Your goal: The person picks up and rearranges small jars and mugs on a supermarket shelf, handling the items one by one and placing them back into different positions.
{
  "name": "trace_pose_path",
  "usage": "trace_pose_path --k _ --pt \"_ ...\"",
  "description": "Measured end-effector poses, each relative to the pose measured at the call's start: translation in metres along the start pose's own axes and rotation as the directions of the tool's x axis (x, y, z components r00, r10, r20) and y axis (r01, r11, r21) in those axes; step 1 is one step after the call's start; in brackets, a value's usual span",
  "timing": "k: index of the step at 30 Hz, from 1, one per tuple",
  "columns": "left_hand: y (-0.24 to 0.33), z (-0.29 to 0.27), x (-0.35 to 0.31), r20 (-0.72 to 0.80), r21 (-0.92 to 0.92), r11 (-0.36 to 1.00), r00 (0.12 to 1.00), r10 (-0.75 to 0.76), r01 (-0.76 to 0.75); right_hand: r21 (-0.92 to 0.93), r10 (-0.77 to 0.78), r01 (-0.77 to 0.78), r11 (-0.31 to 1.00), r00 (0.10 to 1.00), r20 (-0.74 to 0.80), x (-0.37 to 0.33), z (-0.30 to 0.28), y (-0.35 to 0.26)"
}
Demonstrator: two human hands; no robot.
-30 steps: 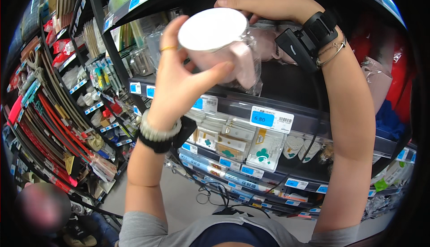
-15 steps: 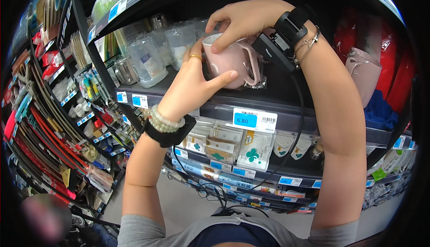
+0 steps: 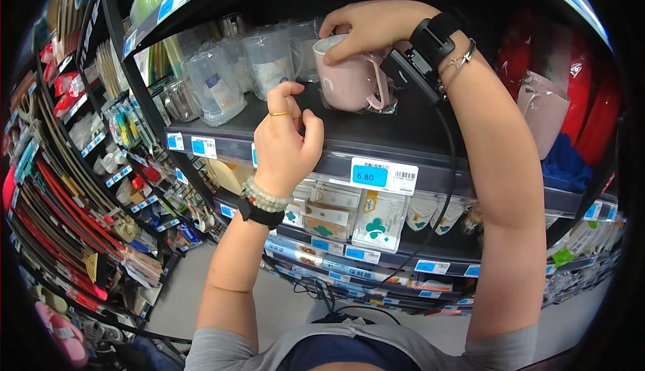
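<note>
Pink mug [image 3: 351,78] stands upright on the dark shelf [image 3: 376,132], set back from its front edge, handle turned to the right, inside a clear wrapper. Right hand [image 3: 366,28] grips the mug from above, fingers curled over the rim. Left hand [image 3: 285,139] is clear of the mug, in front of the shelf's front edge, fingers loosely curled and holding nothing. A gold ring [image 3: 279,113] sits on one left finger; a bead bracelet [image 3: 265,196] and dark band circle that wrist. A black wrist device [image 3: 430,38] is strapped to the right wrist. Clear plastic jugs [image 3: 215,85] stand toward the shelf's left end. A price label [image 3: 383,176] is fixed to the front edge.
</note>
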State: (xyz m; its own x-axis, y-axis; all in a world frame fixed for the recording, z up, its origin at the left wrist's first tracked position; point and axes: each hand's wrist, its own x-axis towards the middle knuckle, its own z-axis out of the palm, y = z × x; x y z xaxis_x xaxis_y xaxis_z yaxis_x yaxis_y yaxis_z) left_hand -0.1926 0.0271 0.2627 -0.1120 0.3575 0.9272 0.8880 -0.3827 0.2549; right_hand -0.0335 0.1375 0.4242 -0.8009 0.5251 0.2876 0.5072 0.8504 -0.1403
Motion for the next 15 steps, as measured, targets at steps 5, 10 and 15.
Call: trace_pose_path --k 5,10,15 --pt "0.000 0.001 -0.002 -0.055 0.009 0.999 0.998 0.039 -0.039 0.049 0.003 -0.003 0.999 1.000 0.004 0.005 0.002 0.007" --pt "0.002 0.002 -0.001 -0.046 0.012 0.999 0.998 0.042 -0.041 -0.021 -0.025 0.025 0.999 0.999 -0.025 0.006 0.001 0.018" --pt "0.000 -0.001 -0.003 -0.053 0.000 0.999 0.998 0.041 -0.041 0.239 -0.028 0.080 0.968 0.976 -0.214 0.004 -0.016 0.021"
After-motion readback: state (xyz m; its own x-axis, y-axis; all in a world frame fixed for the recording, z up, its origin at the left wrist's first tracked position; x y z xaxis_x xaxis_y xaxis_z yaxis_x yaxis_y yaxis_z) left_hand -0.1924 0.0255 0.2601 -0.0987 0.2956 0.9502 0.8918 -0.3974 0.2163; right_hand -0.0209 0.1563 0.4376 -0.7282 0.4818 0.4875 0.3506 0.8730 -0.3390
